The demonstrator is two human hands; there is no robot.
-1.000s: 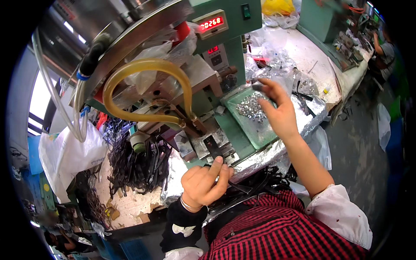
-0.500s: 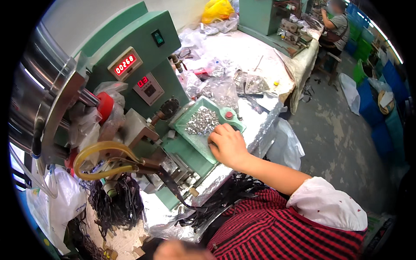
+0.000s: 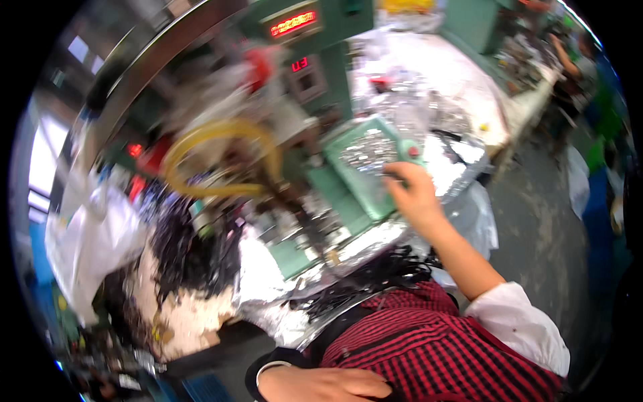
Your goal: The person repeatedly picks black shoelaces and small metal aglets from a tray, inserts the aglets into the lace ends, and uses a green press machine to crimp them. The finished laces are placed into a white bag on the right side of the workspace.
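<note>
My right hand (image 3: 416, 195) is over the near right edge of a green tray (image 3: 376, 204). Its fingers curl together beside a heap of small silvery metal pieces (image 3: 368, 151); blur hides what, if anything, they pinch. My left hand (image 3: 321, 383) lies flat against my red-and-black checked apron (image 3: 415, 342), its fingers stretched out and nothing visible in them. A pale bracelet (image 3: 273, 365) circles that wrist. Between my body and the tray lies a bundle of black strips (image 3: 375, 275).
A green machine (image 3: 335, 60) with red lit displays stands ahead, a yellow hose (image 3: 171, 167) looping in front. More black strips (image 3: 194, 248) hang at left beside a white plastic bag (image 3: 94, 234). Crinkled foil (image 3: 268, 315) covers the table edge. Another person (image 3: 573, 74) sits far right.
The view has swung, shifting the machine and tray right and up in the picture. My left hand has come further into view and onto the apron. My right hand stays by the tray.
</note>
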